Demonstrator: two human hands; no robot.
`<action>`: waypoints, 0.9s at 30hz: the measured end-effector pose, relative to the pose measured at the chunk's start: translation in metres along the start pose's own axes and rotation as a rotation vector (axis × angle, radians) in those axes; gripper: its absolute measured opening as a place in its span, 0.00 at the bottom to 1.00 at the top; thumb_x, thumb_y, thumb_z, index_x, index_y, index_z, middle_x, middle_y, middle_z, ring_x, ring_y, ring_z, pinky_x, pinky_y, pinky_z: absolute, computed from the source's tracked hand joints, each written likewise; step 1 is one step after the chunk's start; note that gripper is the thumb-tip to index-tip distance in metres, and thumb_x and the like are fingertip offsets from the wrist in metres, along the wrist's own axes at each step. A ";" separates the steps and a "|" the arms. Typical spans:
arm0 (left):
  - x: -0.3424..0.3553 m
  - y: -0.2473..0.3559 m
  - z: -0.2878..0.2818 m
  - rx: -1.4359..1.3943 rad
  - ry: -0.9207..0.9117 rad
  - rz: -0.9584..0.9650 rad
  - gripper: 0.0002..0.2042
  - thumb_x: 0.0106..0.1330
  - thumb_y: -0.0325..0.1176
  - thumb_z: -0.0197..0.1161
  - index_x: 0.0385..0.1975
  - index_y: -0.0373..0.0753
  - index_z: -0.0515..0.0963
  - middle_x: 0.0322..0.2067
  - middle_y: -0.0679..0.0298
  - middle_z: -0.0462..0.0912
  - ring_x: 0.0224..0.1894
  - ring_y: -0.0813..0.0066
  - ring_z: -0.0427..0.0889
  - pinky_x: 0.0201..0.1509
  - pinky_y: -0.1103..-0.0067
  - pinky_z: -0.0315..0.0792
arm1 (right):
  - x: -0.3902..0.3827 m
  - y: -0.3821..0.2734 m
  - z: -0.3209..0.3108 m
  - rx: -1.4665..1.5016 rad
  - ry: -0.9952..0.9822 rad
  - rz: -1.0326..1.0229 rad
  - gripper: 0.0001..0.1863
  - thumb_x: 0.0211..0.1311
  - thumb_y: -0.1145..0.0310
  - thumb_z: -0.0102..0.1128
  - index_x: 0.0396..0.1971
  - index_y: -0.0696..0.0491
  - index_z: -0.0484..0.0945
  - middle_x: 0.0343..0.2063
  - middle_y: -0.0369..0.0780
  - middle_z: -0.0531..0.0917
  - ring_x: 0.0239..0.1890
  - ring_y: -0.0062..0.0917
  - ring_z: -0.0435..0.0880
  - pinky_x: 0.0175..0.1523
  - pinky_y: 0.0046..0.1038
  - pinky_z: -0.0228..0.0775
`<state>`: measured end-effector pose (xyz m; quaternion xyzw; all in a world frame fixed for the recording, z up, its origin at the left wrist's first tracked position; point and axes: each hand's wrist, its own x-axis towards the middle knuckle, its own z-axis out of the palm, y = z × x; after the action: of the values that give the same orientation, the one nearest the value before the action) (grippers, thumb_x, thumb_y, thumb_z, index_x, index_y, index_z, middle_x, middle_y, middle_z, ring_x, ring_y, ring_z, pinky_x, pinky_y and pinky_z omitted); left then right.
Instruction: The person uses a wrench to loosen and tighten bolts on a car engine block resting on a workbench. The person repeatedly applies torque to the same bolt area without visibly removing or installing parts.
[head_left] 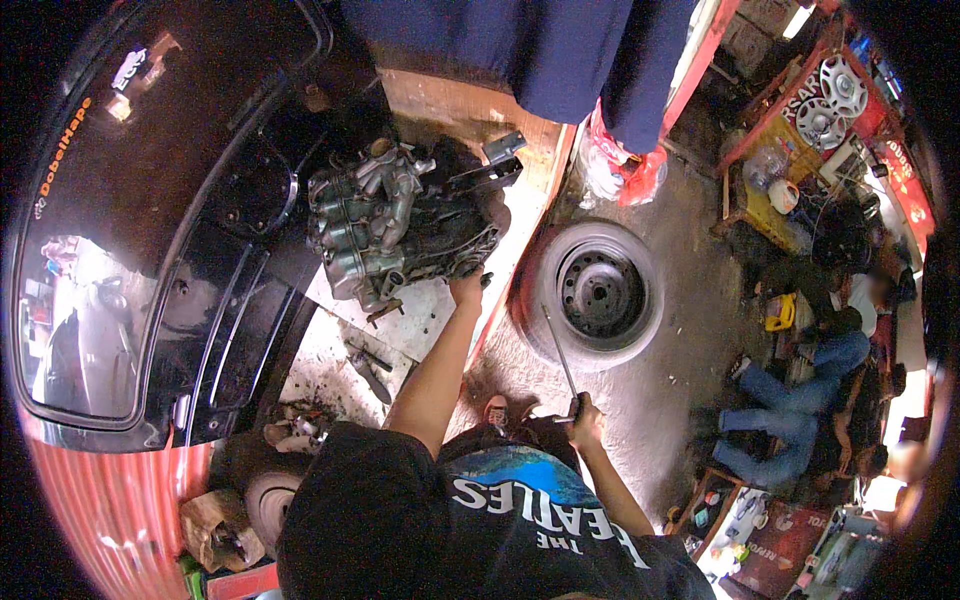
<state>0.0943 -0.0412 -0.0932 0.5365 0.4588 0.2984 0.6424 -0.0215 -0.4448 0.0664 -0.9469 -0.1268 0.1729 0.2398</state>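
Observation:
A greasy metal engine point(395, 225) rests on a pale worktop point(500, 290) in front of me. My left hand point(468, 287) is at the engine's near right edge, its fingers curled against the part there and partly hidden. My right hand point(588, 424), lower and to the right, is closed round the dark handle of a long screwdriver point(560, 350). The thin shaft points up and away from me, its tip over the side of a tyre on a steel wheel point(598, 290); whether they touch cannot be made out.
A black vehicle door or hatch point(230, 210) stands at left. Dark loose tools point(370, 375) lie on the worktop. Beyond the wheel is a red and white plastic bag point(620, 165). At right, people in jeans point(790, 410) sit near a yellow jug point(779, 312) and a cluttered yellow bench point(745, 215).

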 end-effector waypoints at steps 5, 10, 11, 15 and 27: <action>0.020 0.009 0.016 0.337 0.220 -0.023 0.36 0.45 0.47 0.76 0.52 0.30 0.73 0.51 0.51 0.78 0.47 0.59 0.81 0.49 0.72 0.77 | 0.010 0.007 -0.031 0.028 -0.003 -0.060 0.06 0.62 0.66 0.49 0.34 0.52 0.70 0.22 0.54 0.79 0.28 0.55 0.78 0.32 0.51 0.67; 0.018 0.042 0.015 0.196 0.269 -0.266 0.41 0.40 0.42 0.79 0.53 0.24 0.70 0.52 0.48 0.77 0.51 0.61 0.80 0.53 0.73 0.76 | 0.011 0.024 -0.055 -0.004 -0.067 -0.076 0.06 0.58 0.68 0.50 0.34 0.52 0.67 0.20 0.53 0.78 0.26 0.54 0.77 0.33 0.51 0.65; 0.017 0.045 0.016 0.181 0.282 -0.311 0.40 0.41 0.40 0.79 0.52 0.23 0.70 0.52 0.48 0.77 0.51 0.61 0.80 0.53 0.73 0.76 | 0.011 0.028 -0.058 0.003 -0.067 -0.086 0.07 0.58 0.68 0.50 0.34 0.52 0.67 0.19 0.53 0.77 0.26 0.54 0.77 0.33 0.51 0.65; 0.011 0.055 0.022 0.110 0.336 -0.433 0.35 0.44 0.33 0.76 0.52 0.23 0.69 0.52 0.49 0.77 0.49 0.60 0.80 0.51 0.72 0.76 | 0.011 0.039 -0.063 -0.060 -0.123 -0.096 0.11 0.65 0.61 0.48 0.40 0.51 0.67 0.23 0.55 0.80 0.30 0.54 0.80 0.38 0.52 0.70; -0.005 0.074 0.020 0.209 0.230 -0.308 0.35 0.49 0.31 0.71 0.60 0.32 0.66 0.58 0.54 0.73 0.55 0.63 0.76 0.59 0.75 0.71 | 0.014 0.023 -0.063 0.022 -0.082 -0.074 0.08 0.64 0.63 0.48 0.35 0.51 0.69 0.20 0.54 0.78 0.27 0.56 0.77 0.32 0.51 0.67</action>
<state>0.1187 -0.0359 -0.0210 0.4859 0.6341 0.2068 0.5648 0.0193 -0.4856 0.1031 -0.9310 -0.1694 0.2039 0.2509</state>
